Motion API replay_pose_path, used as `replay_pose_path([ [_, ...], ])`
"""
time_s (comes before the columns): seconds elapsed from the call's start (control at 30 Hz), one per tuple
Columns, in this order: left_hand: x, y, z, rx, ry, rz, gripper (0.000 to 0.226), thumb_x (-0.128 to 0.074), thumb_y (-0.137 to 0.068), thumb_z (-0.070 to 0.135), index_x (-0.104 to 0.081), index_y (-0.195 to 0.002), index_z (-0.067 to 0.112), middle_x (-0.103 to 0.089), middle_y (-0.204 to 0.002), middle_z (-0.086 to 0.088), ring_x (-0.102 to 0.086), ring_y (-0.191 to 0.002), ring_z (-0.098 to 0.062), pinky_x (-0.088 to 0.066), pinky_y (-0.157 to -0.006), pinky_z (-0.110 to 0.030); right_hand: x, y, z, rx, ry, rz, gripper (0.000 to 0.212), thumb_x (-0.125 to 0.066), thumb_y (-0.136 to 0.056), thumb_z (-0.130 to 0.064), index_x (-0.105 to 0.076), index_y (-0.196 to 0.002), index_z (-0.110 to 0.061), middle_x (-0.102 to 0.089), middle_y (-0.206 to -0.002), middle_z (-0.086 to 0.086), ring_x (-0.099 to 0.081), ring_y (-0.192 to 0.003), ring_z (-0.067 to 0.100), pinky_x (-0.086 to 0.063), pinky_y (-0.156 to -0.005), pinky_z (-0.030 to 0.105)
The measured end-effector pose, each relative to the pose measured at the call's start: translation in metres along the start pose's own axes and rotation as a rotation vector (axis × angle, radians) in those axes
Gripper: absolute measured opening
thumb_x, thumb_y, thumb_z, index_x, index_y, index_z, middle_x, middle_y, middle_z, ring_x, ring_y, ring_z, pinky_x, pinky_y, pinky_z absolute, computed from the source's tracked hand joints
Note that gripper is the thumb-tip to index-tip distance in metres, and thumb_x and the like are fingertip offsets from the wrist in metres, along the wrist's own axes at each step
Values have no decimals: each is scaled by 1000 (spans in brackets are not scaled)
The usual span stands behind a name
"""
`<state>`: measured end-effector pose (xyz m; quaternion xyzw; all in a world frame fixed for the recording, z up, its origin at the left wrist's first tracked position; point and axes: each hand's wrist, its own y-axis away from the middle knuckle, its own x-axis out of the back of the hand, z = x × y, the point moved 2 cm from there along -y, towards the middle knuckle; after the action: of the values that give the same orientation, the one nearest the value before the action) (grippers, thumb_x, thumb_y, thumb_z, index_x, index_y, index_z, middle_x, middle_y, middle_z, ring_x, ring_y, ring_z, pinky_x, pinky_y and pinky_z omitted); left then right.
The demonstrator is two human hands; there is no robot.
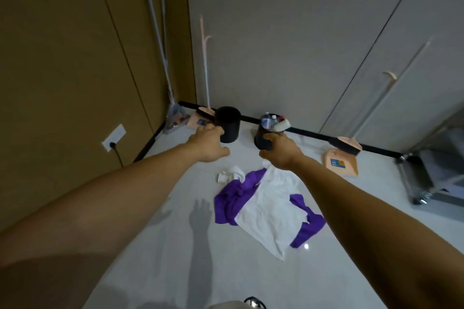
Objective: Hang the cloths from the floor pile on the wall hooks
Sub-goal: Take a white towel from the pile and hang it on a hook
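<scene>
The pile of cloths (268, 211) lies on the pale floor between my forearms: a white cloth spread over purple ones, with a small crumpled white cloth (231, 174) at its far left. My right hand (281, 152) is beyond the pile, with its fingers wrapped around a black bin (262, 142) filled with bottles. My left hand (208, 144) has its fingers against the left side of an empty black bin (228, 124) and its thumb spread apart; whether it grips the bin is unclear. I see no wall hooks for certain.
Two pink long-handled dustpan sets lean on the grey wall: one (198, 120) in the corner beside a mop (175, 118), the other (342, 158) to the right. A wheeled metal cart (431, 170) stands at far right. A wall socket (114, 137) with a plug is on the brown wall.
</scene>
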<state>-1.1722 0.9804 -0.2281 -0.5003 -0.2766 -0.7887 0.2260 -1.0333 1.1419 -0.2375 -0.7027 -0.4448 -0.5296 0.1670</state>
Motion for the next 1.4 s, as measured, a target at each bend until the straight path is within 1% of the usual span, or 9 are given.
replay_pose_path([
  [0.13,-42,-50,42,-4,7,-75,67,-62,-85,42,-37,-142,19,-34,-147,-7,-36,-131,-29,-40,-103,-43,1,-26,65,-87,-14,-47,61,-61,-90,-35,-38,-144,-21,-43,-144,12,-49,-123,31,-43,-95,35],
  [0.37,-112,-153,54,-9,33,-254,68,-64,-82,43,-40,-140,17,-38,-143,-9,-39,-128,-30,-41,-100,-40,-34,-88,148,-231,-42,-180,63,-60,-89,-41,-37,-145,-22,-39,-147,12,-46,-127,32,-41,-102,39],
  [0.57,-196,-260,62,-41,71,-415,54,-63,-81,42,-50,-126,16,-47,-131,-11,-47,-119,-30,-41,-98,-37,-81,-158,231,-432,-138,-229,60,-59,-89,-38,-41,-143,-22,-42,-142,10,-52,-121,29,-43,-96,33],
  [0.67,-262,-305,61,-27,67,-512,53,-62,-83,41,-51,-127,15,-46,-133,-11,-46,-122,-30,-40,-102,-37,-131,-191,279,-517,-189,-261,58,-59,-89,-36,-42,-143,-21,-44,-142,8,-53,-119,24,-41,-93,28],
  [0.8,-364,-356,56,-19,60,-575,62,-61,-85,39,-44,-138,13,-44,-140,-11,-44,-127,-29,-39,-102,-36,-222,-225,350,-631,-256,-348,59,-57,-91,-33,-37,-145,-18,-44,-143,9,-51,-123,24,-43,-101,36],
  [0.97,-518,-409,42,15,44,-582,54,-59,-86,39,-46,-132,14,-45,-136,-9,-50,-119,-28,-43,-96,-37,-355,-259,452,-734,-324,-353,59,-55,-90,-31,-36,-145,-20,-43,-142,9,-59,-110,26,-50,-85,33],
  [1.1,-635,-434,33,13,42,-579,55,-57,-87,40,-43,-137,19,-40,-142,-5,-49,-121,-26,-42,-93,-35,-462,-265,533,-862,-357,-356,62,-55,-91,-30,-31,-147,-19,-41,-141,12,-55,-116,30,-50,-93,42],
  [1.23,-711,-441,16,25,69,-552,50,-56,-89,39,-46,-134,19,-42,-140,-3,-50,-118,-23,-45,-95,-37,-543,-270,587,-977,-420,-261,60,-54,-92,-28,-31,-144,-12,-38,-141,16,-49,-119,34,-47,-96,44],
  [1.4,-746,-441,-5,20,77,-499,46,-57,-89,37,-49,-131,18,-45,-136,-2,-52,-113,-20,-42,-87,-30,-592,-281,610,-1231,-638,-53,55,-58,-87,-26,-36,-135,-8,-47,-130,16,-53,-112,36,-47,-94,45],
])
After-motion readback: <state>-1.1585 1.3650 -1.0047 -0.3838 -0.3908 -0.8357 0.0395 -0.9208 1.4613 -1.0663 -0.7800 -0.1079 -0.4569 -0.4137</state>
